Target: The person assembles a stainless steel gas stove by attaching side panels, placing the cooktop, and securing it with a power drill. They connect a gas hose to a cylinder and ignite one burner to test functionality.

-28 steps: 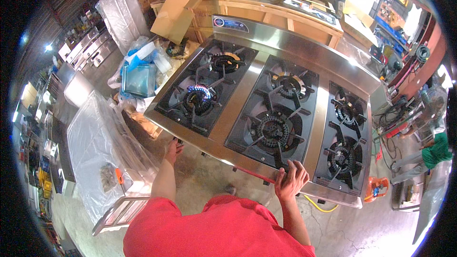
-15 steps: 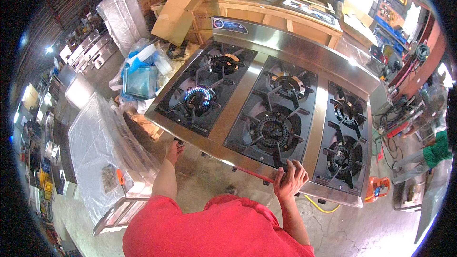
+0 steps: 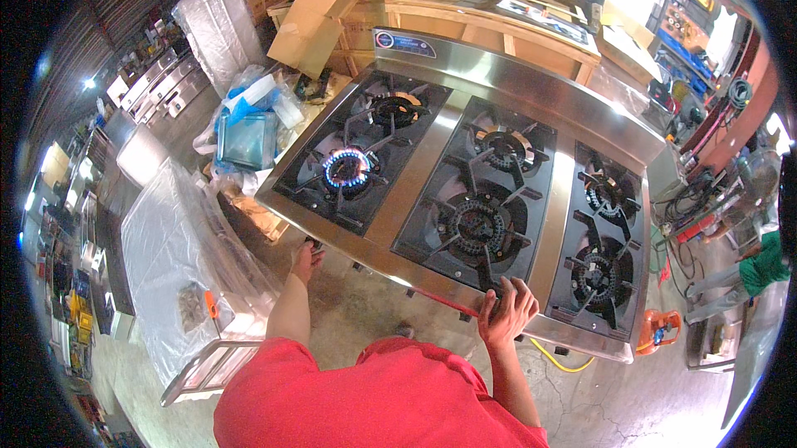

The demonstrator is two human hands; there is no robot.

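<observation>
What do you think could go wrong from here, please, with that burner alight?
The left hand is on a black knob in front of the lit burner; an accidental turn might change the flame. Plastic wrapping beside the stove could perhaps melt or catch if it shifted toward the burner. A yellow hose or cord on the floor may trip someone.

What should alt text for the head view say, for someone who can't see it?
The front-left burner of a six-burner steel stove is lit. The person's left hand is at a black knob on its front; the right hand is farther right along the front edge. A wooden crate stands behind.
</observation>
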